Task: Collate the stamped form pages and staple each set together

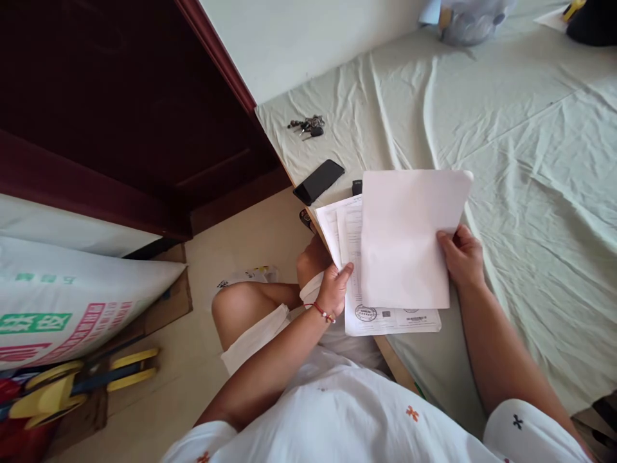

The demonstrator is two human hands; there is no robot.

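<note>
My left hand (336, 288) pinches the left edge of a stack of printed papers (391, 320) with stamps and barcodes at the bottom. A blank white sheet (405, 238) lies on top of the stack, and my right hand (461, 256) grips its right edge. The papers are held over the near edge of a bed covered with a pale green sheet (520, 141). A red bead bracelet is on my left wrist. My knees show below the papers.
A black phone (319, 181) and a bunch of keys (307, 125) lie on the bed's near corner. A plastic bag (470, 20) sits at the far end. A dark wooden door (120, 109), a printed sack (72, 302) and yellow toy (62, 386) stand left.
</note>
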